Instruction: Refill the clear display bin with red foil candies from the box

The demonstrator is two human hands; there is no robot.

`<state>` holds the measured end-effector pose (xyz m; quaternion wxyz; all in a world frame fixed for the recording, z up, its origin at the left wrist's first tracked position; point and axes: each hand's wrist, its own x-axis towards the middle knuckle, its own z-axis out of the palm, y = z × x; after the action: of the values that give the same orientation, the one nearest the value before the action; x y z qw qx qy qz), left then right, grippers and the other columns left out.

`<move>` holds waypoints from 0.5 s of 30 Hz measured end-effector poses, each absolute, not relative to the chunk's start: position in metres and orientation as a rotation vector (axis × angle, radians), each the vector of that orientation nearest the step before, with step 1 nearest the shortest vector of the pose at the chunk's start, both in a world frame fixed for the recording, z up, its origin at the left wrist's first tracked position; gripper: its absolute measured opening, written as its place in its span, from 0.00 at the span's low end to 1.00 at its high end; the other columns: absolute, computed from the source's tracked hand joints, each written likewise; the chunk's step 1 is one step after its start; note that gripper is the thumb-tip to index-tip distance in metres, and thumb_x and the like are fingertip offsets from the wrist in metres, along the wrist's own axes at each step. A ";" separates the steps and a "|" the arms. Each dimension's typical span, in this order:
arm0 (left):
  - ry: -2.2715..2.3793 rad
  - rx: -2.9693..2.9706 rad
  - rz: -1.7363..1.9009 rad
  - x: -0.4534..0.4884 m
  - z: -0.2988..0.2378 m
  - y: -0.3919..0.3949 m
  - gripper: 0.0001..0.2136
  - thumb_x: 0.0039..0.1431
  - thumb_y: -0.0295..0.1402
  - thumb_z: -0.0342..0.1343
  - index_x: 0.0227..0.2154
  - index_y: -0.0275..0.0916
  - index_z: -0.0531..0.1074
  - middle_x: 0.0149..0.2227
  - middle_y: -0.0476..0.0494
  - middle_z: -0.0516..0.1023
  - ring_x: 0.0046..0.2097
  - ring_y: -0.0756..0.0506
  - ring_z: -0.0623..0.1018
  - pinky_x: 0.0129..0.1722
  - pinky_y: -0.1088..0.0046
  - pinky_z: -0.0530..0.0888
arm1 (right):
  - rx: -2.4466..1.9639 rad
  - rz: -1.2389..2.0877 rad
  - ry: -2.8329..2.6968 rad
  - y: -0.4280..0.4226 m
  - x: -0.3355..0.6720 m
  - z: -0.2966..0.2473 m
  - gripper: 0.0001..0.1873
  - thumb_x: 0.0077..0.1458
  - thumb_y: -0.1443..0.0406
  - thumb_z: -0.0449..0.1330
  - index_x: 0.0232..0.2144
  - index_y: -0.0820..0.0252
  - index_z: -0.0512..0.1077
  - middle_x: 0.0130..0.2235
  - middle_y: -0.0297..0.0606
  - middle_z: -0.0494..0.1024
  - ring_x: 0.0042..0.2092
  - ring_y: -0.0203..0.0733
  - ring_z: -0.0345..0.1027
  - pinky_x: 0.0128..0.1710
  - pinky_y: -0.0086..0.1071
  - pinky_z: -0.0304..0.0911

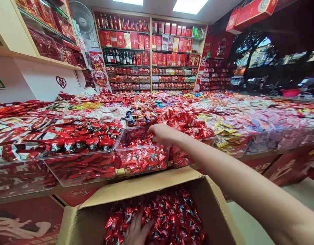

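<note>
My left hand (137, 229) lies on red foil-wrapped candies (172, 217) inside an open cardboard box (144, 185), its fingers spread apart. The bottom of that hand is cut off by the frame. Across the view reaches my right arm, and my right hand (160, 133) is at the right side of a clear plastic bin (136, 147). Its fingers curl downward and look closed; whatever they hold, if anything, is hidden. In this bin lie similar red wrapped candies (141, 160), lower than the heaps beside it.
Left of the bin stands another clear bin (77, 170) heaped with red packets. To the right are piled red candies (185, 122) and yellow packets (220, 127). Shelves (151, 44) with bottles and boxes line the back wall. A fan (82, 18) hangs at upper left.
</note>
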<state>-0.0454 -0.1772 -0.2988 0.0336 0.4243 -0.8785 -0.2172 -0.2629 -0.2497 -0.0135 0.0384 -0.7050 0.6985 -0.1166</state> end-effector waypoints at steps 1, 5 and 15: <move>-2.712 1.268 -0.669 -0.044 -0.298 -0.177 0.27 0.38 0.23 0.52 0.46 0.50 0.64 0.58 0.45 0.51 0.58 0.38 0.51 0.52 0.59 0.54 | -2.102 -0.193 2.138 -0.258 -0.261 -0.015 0.16 0.38 0.76 0.56 0.34 0.67 0.71 0.33 0.39 0.73 0.38 0.41 0.65 0.37 0.32 0.58; -2.668 1.276 -0.633 -0.044 -0.300 -0.175 0.27 0.37 0.22 0.53 0.44 0.51 0.66 0.58 0.44 0.52 0.58 0.38 0.51 0.51 0.59 0.55 | -1.874 0.173 2.087 -0.278 -0.257 -0.022 0.03 0.30 0.76 0.61 0.17 0.70 0.71 0.21 0.37 0.73 0.29 0.41 0.67 0.31 0.34 0.61; -2.667 1.240 -0.614 -0.042 -0.302 -0.174 0.27 0.37 0.22 0.52 0.45 0.47 0.66 0.58 0.41 0.51 0.57 0.37 0.51 0.52 0.59 0.55 | -1.799 0.385 2.006 -0.286 -0.254 -0.024 0.07 0.28 0.71 0.63 0.10 0.70 0.68 0.15 0.35 0.70 0.25 0.41 0.67 0.31 0.38 0.62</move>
<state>-0.0415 -0.1739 -0.3019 0.0687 0.4118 -0.8855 -0.2038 -0.2537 -0.2857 -0.0239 0.2082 -0.6465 0.7208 0.1383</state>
